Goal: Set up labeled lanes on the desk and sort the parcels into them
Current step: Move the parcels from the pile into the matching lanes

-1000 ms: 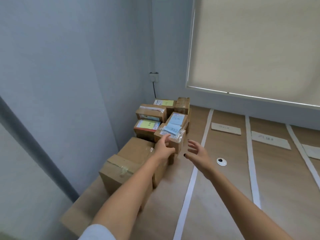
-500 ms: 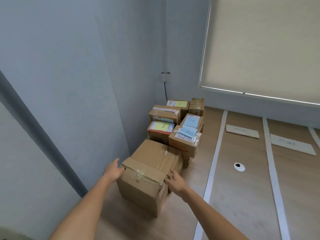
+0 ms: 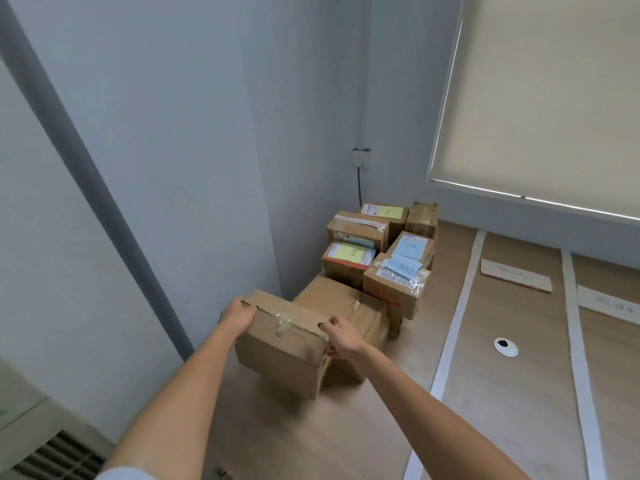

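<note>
A plain cardboard parcel (image 3: 280, 355) taped across its top is lifted slightly off the desk at the near end of the pile. My left hand (image 3: 237, 315) grips its left top corner and my right hand (image 3: 341, 336) grips its right top edge. Behind it lies a larger plain box (image 3: 341, 301). Further back stand several smaller parcels, one with a yellow note (image 3: 348, 252) and one with blue notes (image 3: 401, 268). White tape strips (image 3: 457, 317) mark lanes on the desk, with cardboard lane labels (image 3: 516, 275) at their far ends.
The pile sits in the corner against the grey wall (image 3: 173, 168). A round cable grommet (image 3: 506, 347) lies in the first lane. A window blind (image 3: 554, 98) hangs at the back right. A grey vented unit (image 3: 41, 441) stands at the lower left.
Both hands left the blue-noted parcel, came back to the near plain parcel, took hold of its two sides and raised it a little toward me.
</note>
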`<state>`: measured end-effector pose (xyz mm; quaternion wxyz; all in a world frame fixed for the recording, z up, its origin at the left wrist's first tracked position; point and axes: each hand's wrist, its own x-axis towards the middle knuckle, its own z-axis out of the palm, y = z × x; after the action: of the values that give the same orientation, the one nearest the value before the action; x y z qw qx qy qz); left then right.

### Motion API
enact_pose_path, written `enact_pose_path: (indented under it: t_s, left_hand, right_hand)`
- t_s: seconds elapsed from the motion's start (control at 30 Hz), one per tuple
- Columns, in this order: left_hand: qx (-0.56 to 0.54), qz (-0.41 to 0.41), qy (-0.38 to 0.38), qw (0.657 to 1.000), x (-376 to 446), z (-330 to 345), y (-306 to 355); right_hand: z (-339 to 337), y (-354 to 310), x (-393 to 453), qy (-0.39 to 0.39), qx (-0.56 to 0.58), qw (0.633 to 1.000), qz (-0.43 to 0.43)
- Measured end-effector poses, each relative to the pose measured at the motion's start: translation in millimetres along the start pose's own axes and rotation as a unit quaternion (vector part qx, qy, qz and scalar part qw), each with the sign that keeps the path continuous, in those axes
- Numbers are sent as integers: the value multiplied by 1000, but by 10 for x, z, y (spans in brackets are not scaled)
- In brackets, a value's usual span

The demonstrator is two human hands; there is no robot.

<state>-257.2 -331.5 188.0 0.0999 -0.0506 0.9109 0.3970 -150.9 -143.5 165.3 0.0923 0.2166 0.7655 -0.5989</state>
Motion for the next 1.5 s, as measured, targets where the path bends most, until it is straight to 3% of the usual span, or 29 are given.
enact_pose_path:
  t_s: [0.2,0.37,0.57,0.77,0.93,1.07,1.37,1.5]
  left_hand:
    - [-80,17,66,994,-150,-622,160]
    - [-171,51,71,981,-238,-730,469]
    - [-202,113,-17,973,-457,2,1163]
    - [-191,162,-162,954,-890,1176,2022]
    - [-197,188,-320,908,-1668,2206,2601]
    - [-157,145,-418,883,-2279,2593,2799]
    - [-227,98,-423,872,-2535,2805,2915]
    - [-242,96,-375,890,-2538,2839,2955]
  right_hand:
    - [124,-544,-75,7,-7,995,-100]
    - [-193,-824,-203,46,33,987,-148]
    - [-1174,-645,-507,163,75,971,-157]
    - [-2403,-82,-1207,324,78,936,-113]
    - [-3190,567,-1987,450,86,888,-46]
    - [-3534,934,-2426,503,77,861,5]
    - [-3671,1189,-2588,528,105,842,31]
    - [-3628,1213,-2517,556,110,823,21]
